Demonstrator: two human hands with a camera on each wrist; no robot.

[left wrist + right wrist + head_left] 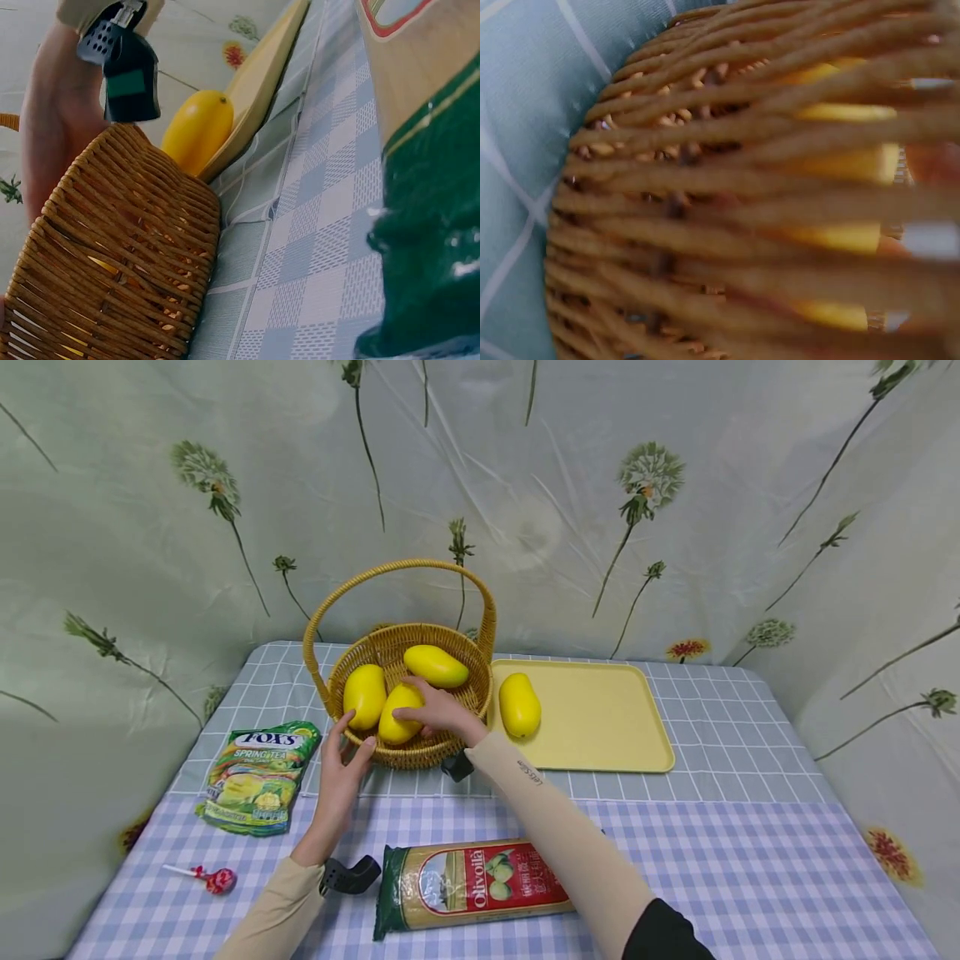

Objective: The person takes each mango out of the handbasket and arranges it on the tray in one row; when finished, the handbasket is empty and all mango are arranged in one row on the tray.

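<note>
The right hand (pixel 441 708) is gripping the front mango (pixel 393 731) inside the basket (pixel 408 758), its fingers curling around the fruit. The left hand (pixel 341 781) is spreading its thumb and fingers at the near-left rim; whether they are gripping the basket cannot be told. The left mango (pixel 364 692) is lying just beyond these fingers; the rear mango (pixel 437 666) is lying behind the front one. The bag (pixel 258 781) is displaying "FOX'S" and "SPRING TEA"; the pack (pixel 450 889) is displaying "Olivoilà". The right sleeve (pixel 562 818) is bearing lettering too small to read surely.

Front mango (pixel 397 728) partly out of sight behind right fingers (pixel 422 712)
</note>
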